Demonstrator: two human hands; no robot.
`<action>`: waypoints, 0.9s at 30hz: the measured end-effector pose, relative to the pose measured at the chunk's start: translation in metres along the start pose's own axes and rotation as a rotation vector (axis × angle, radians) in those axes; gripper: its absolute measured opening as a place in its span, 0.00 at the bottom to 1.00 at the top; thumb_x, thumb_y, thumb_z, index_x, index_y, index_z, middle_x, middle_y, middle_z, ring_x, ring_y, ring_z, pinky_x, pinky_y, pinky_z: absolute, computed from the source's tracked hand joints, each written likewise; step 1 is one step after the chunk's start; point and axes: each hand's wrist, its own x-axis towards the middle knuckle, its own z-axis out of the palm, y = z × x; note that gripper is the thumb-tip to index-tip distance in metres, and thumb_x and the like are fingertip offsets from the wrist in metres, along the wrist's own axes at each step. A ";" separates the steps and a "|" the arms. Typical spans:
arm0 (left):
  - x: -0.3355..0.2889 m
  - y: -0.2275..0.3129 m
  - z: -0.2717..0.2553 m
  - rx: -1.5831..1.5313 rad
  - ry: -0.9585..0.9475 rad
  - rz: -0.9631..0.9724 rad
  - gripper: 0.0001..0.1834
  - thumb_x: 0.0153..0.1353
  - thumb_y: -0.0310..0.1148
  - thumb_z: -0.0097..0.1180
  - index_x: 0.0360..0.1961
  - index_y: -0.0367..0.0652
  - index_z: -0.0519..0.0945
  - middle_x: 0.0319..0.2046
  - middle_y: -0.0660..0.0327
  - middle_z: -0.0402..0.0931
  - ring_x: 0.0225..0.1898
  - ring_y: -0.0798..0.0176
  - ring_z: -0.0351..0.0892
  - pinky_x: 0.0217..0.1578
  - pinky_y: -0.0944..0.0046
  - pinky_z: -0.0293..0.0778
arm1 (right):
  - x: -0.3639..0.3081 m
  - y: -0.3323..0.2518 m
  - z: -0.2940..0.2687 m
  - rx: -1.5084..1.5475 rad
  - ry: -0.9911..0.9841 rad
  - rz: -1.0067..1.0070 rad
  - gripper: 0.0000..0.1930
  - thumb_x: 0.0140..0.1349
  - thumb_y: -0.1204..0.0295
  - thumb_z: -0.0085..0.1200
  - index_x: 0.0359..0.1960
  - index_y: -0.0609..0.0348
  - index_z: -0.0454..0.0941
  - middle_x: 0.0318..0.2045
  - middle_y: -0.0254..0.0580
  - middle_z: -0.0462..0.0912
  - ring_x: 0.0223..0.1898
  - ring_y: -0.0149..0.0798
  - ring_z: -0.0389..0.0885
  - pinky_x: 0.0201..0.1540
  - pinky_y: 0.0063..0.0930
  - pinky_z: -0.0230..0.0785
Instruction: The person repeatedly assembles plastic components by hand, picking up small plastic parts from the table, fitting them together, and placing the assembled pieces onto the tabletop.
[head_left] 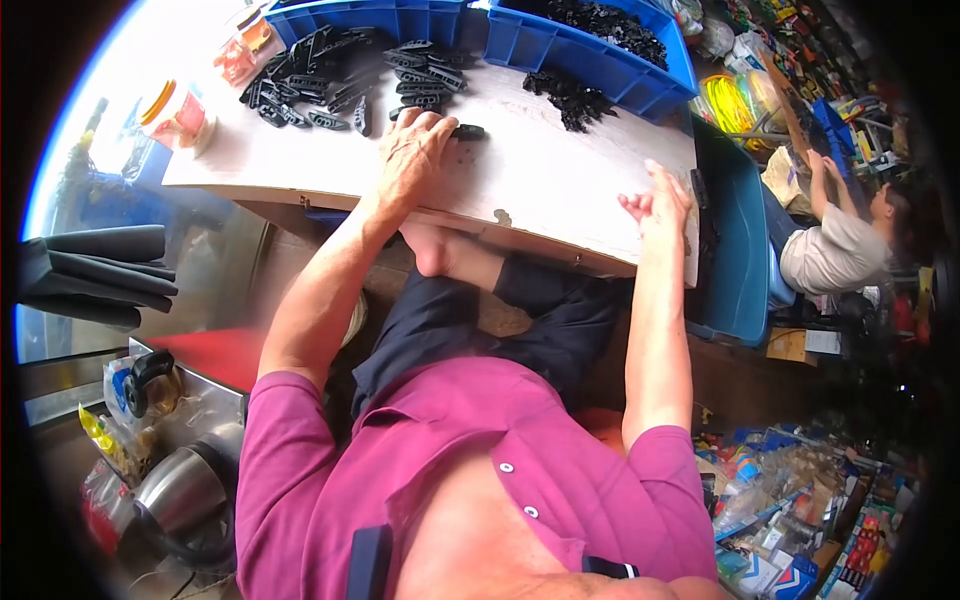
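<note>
My left hand (413, 155) rests palm down near the table's far middle, its fingers bent over a long black plastic part (468, 132) whose right end sticks out beside them. Just beyond those fingers lies a row of similar black parts (425, 75), and a looser pile of them (305, 85) spreads to the left. Over the right end of the table is my right hand (660, 205), fingers loosely apart with nothing visible in them. A teal bin (740, 230) stands beside it.
Two blue crates (540, 45) line the table's (570, 190) far side; small black pieces (570, 100) lie before the right one. An orange-lidded jar (175, 115) stands at left. A metal kettle (185, 490) is lower left. Another person (835, 250) sits at far right.
</note>
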 end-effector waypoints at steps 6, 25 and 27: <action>0.002 0.000 0.010 -0.043 0.085 -0.015 0.11 0.56 0.35 0.58 0.40 0.49 0.79 0.37 0.61 0.77 0.45 0.53 0.73 0.44 0.51 0.69 | 0.004 0.004 0.056 -0.343 -0.154 -0.042 0.10 0.56 0.69 0.64 0.39 0.56 0.80 0.12 0.30 0.68 0.10 0.28 0.68 0.16 0.33 0.76; -0.006 0.017 0.001 -0.354 0.356 -0.019 0.11 0.54 0.26 0.63 0.40 0.41 0.80 0.37 0.59 0.80 0.38 0.56 0.80 0.39 0.62 0.75 | 0.024 -0.005 0.055 -0.460 -0.375 0.042 0.16 0.60 0.62 0.57 0.39 0.64 0.77 0.09 0.33 0.65 0.10 0.32 0.69 0.20 0.35 0.77; -0.017 0.047 0.021 -0.951 0.210 -0.316 0.09 0.57 0.28 0.61 0.39 0.41 0.81 0.38 0.57 0.79 0.42 0.56 0.80 0.40 0.64 0.77 | 0.020 -0.004 0.047 -0.388 -0.435 0.102 0.17 0.61 0.61 0.56 0.40 0.65 0.75 0.08 0.32 0.63 0.11 0.34 0.70 0.24 0.39 0.79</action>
